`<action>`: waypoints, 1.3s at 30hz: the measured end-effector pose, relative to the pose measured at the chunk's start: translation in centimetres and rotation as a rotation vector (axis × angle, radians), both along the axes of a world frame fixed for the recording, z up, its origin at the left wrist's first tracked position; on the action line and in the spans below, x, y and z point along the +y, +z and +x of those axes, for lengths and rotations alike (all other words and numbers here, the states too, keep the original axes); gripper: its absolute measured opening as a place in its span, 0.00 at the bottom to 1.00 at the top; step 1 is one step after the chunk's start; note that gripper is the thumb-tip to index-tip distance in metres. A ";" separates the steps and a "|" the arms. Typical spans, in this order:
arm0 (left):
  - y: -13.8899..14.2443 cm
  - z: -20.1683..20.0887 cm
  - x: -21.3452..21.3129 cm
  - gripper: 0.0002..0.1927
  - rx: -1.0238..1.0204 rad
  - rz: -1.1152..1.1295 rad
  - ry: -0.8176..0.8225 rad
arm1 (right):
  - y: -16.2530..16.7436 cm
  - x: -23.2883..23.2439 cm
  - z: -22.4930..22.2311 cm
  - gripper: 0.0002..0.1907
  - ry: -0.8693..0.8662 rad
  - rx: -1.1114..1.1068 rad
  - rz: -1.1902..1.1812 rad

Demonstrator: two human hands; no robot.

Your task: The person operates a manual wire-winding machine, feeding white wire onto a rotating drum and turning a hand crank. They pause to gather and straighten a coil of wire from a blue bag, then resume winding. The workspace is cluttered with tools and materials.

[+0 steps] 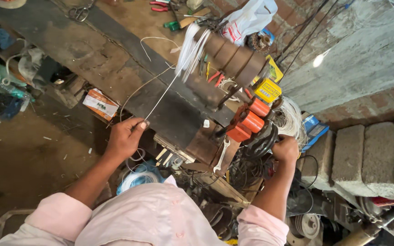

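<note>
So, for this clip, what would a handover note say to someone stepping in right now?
Left hand: pinches a thin white wire between thumb and fingers, drawn taut up to the winding former.
Right hand: closed on the dark crank wheel beside the orange coil blocks.
Done: a white band of wire already sits on the former's near end.
Left: the other brown sections look bare.
Nearby: a spanner hangs at the bench edge; a coil of white wire lies below the left hand.

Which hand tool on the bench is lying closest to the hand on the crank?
The silver spanner, lying by the bench's front edge just left of the right hand. The red-handled pliers and the scissors lie at the far end.
</note>
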State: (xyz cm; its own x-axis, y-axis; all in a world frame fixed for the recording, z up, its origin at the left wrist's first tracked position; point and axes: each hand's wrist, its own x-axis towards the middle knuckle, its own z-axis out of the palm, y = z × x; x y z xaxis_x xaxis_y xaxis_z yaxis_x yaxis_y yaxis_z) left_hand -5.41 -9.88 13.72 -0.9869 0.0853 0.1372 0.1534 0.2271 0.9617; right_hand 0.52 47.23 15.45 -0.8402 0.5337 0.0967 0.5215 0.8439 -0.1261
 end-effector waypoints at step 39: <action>0.2 4.3 -2.5 0.12 0.007 -0.001 0.043 | -4.9 -7.2 4.0 0.25 0.175 -0.135 0.079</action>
State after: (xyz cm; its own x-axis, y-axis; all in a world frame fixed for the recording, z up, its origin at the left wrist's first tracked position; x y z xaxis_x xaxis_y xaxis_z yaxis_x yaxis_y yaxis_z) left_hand -1.08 -12.35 13.88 -0.9886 0.0433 0.1440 0.1502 0.2344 0.9605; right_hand 4.51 40.06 10.52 -0.9272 0.3744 0.0131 0.3745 0.9272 0.0045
